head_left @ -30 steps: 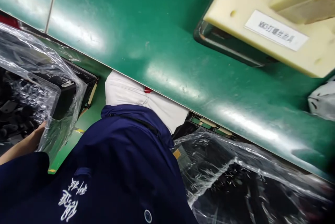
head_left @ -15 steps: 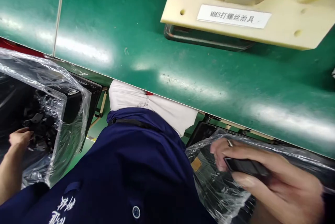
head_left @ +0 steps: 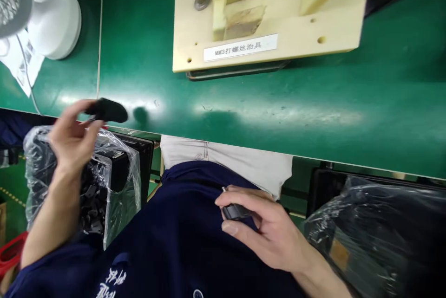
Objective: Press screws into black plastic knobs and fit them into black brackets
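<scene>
My left hand (head_left: pixel 75 135) is closed on a black plastic part (head_left: pixel 110 110), a rounded, elongated piece held over the table's front edge and smeared by motion. In my right hand (head_left: pixel 263 223) a smaller black plastic part (head_left: pixel 236 212) is gripped between thumb and fingers, in front of my dark blue jacket; the palm hides much of it. Below my left forearm, a plastic-lined bin (head_left: pixel 110 219) contains many small black parts (head_left: pixel 92 207). A cream-coloured fixture (head_left: pixel 296 40) with a white label (head_left: pixel 240 47) rests on the green table (head_left: pixel 156 70).
At the far left of the table stand a white round-based fan (head_left: pixel 57 19) and a paper sheet (head_left: pixel 24 63). To my right is another bin lined with clear plastic (head_left: pixel 369 237). A red object (head_left: pixel 12 254) lies low at the left.
My left hand has risen out of the left bin and now holds a black part. My right hand, still holding its part, has moved left from the right bin to before my body. The view has shifted.
</scene>
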Action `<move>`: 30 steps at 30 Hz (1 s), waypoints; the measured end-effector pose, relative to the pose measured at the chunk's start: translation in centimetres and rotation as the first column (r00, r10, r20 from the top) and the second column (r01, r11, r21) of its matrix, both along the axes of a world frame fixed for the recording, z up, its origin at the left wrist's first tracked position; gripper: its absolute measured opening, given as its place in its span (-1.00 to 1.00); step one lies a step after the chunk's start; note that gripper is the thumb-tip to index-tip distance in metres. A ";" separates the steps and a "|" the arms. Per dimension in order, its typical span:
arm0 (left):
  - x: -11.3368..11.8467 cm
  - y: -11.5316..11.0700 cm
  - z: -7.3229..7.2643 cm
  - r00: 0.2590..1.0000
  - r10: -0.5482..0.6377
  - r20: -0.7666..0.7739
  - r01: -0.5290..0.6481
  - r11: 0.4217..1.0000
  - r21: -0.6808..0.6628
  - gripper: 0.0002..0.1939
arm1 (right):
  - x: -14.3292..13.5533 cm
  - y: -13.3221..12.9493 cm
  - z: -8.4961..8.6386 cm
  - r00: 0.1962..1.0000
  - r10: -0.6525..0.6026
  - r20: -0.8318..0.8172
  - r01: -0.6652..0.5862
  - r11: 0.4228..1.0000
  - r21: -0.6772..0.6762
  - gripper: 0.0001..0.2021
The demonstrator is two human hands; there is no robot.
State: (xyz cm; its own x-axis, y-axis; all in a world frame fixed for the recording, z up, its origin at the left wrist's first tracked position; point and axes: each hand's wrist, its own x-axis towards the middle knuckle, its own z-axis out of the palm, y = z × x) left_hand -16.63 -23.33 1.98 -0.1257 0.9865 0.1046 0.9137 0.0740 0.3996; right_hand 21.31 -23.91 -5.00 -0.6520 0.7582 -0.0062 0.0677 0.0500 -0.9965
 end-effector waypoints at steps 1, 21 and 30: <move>1.5 2.1 -1.0 0.998 -0.048 0.047 0.046 0.998 0.039 -0.55 | -0.4 -0.2 0.3 1.000 -0.008 -0.009 0.008 1.000 0.004 -0.82; 7.5 13.2 -5.6 0.939 -0.343 0.014 0.329 0.911 0.249 -0.66 | -3.0 2.3 1.4 0.990 -0.090 0.110 0.067 0.978 0.197 -0.72; 13.4 5.0 -5.5 0.982 0.047 0.183 -0.096 0.959 0.268 -0.80 | -4.9 2.9 -0.7 0.928 -0.362 -0.087 0.352 0.776 0.523 -0.81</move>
